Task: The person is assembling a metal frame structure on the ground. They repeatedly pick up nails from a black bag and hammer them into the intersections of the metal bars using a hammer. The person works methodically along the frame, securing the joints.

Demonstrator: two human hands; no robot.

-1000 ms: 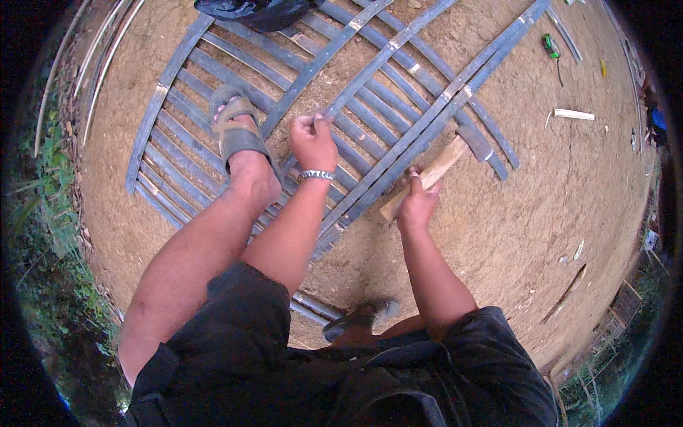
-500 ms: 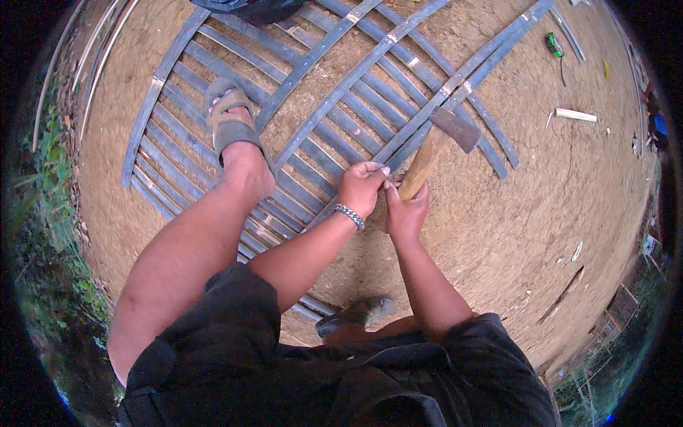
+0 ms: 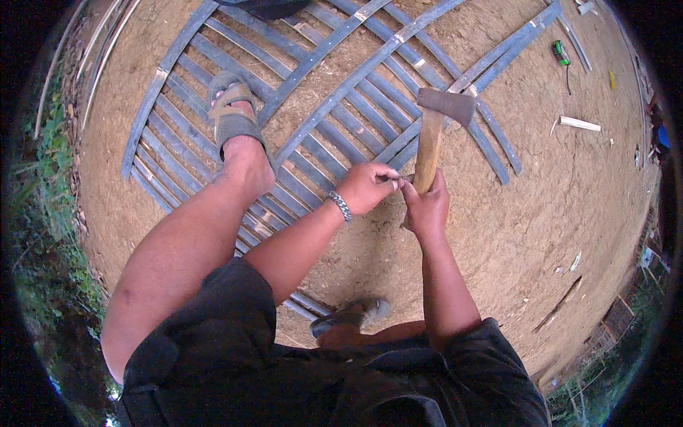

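My right hand (image 3: 429,206) is wrapped round the wooden handle of a hatchet (image 3: 430,142), whose dark head points up and away from me. Thumb and fingers of my left hand (image 3: 368,189) are pinched together at the right hand's fingertips. A small thin item seems to lie between them, too small to name. Below both hands, a blue-grey slatted panel (image 3: 356,80) rests on the ground, its long rails crossing many narrow slats. My sandalled left foot (image 3: 238,117) stands on it.
A green tape measure (image 3: 560,51) lies on the bare dirt at the far right, with a pale wood offcut (image 3: 580,124) nearer. A dark bundle (image 3: 263,7) sits at the panel's far edge. Long poles (image 3: 99,64) and green plants (image 3: 60,213) line the left side.
Both hands have shifted slightly right, still close together. The hatchet has swung more upright, its head moving left.
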